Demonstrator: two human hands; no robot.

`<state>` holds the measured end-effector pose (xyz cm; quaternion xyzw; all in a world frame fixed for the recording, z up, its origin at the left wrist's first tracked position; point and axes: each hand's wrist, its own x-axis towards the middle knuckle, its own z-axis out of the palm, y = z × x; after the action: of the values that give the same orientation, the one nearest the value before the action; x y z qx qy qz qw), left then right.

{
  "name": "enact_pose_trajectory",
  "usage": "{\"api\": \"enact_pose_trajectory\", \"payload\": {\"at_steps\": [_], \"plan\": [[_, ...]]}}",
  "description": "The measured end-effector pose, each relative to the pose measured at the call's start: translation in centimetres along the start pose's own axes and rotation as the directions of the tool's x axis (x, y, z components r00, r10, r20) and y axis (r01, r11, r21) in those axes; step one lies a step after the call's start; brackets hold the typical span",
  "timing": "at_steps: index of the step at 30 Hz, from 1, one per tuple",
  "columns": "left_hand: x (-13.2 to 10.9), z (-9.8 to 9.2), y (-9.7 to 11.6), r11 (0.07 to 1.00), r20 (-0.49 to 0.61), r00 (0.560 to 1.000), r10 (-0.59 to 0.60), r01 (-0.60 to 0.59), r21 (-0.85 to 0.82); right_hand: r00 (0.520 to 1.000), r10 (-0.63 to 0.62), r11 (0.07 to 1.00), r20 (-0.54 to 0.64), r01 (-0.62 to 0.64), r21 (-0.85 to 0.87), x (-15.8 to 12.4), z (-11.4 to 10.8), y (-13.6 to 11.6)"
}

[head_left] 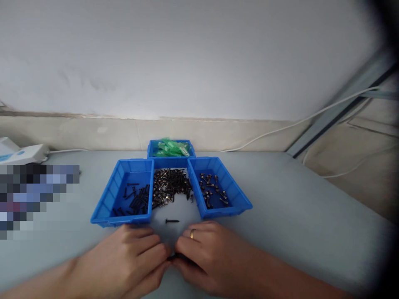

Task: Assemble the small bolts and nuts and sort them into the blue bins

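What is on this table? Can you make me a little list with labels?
left hand: fingertips touching a small dark piece
right hand: wears a ring, touches the same piece
lone screw: on the table, just beyond the hands
left bin: black screws
right bin: dark screws
back bin: green plastic bits
screw pile: between the left and right bins

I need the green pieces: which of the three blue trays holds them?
The back tray, nearest the wall, behind the pile of loose screws. The left tray and right tray in front of it hold only dark screws.
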<state>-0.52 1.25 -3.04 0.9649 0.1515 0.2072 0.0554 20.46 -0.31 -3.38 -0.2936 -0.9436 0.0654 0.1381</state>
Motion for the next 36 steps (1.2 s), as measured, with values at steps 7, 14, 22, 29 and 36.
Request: {"api": "enact_pose_trajectory", "payload": {"at_steps": [7, 14, 22, 29, 36], "plan": [[-0.03, -0.11, -0.13, 1.000, 0.021, 1.000, 0.013, -0.013, -0.006, 1.000, -0.011, 1.000, -0.030, 0.011, 0.022, -0.06, 0.07, 0.04], [0.11, -0.01, -0.04, 1.000, 0.014, 1.000, 0.013, -0.013, -0.006, 1.000, -0.006, 1.000, 0.000, 0.006, 0.022, 0.04, -0.03, 0.01], [0.02, -0.11, -0.04, 1.000, 0.024, 1.000, 0.009, -0.009, -0.001, 1.000, 0.001, 1.000, 0.017, -0.001, 0.015, -0.07, 0.04, 0.05], [0.11, -0.14, -0.04, 1.000, 0.022, 1.000, 0.016, -0.017, 0.026, 1.000, 0.001, 1.000, 0.024, -0.002, 0.022, -0.04, 0.11, 0.08], [0.08, -0.02, -0.12, 1.000, 0.035, 0.999, 0.002, -0.002, 0.010, 0.999, 0.009, 1.000, 0.045, -0.010, 0.023, 0.01, -0.02, 0.14]]}}
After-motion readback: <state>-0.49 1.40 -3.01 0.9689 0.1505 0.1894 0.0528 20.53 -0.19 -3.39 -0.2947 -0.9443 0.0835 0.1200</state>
